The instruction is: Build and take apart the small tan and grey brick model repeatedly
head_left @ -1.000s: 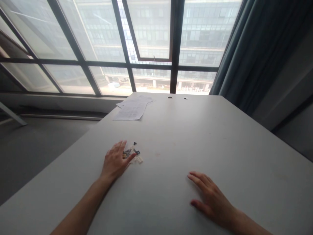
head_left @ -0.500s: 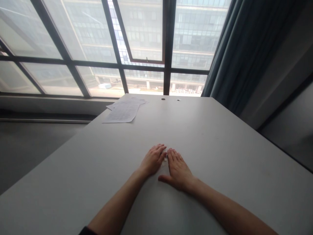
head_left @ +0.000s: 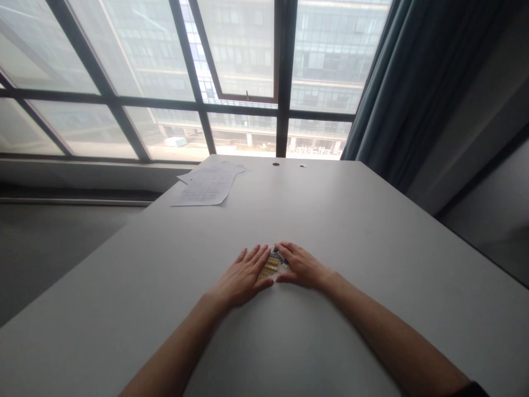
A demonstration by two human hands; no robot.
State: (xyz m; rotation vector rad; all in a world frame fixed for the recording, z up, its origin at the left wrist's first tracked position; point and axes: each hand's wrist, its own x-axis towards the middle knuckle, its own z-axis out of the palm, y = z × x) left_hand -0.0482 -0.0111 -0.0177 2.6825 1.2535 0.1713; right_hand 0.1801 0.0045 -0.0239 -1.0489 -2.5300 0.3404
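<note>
Between my two hands on the white table [head_left: 351, 231] lies a small flat thing [head_left: 270, 267] with yellowish ridged strips, a greyish part at its far right and a pale, see-through-looking edge. Its exact kind I cannot make out. My left hand [head_left: 246, 275] rests flat over its left side, fingers stretched and thumb pointing at the near edge. On the right side, my right hand [head_left: 303, 266] lies low with fingertips at the grey part and thumb apart near the close edge. Both palms hide some of the thing.
Printed paper sheets [head_left: 206, 186] overlap at the table's far left. Two small round holes, one a dark hole [head_left: 276, 164], sit near the back edge. Beyond stand framed windows [head_left: 243, 49], with a dark blue curtain [head_left: 384, 94] on the right.
My hands have moved apart at the palms, the left one shifting left and flattening, the right one turning inward. The yellowish strips, covered before, now show between them.
</note>
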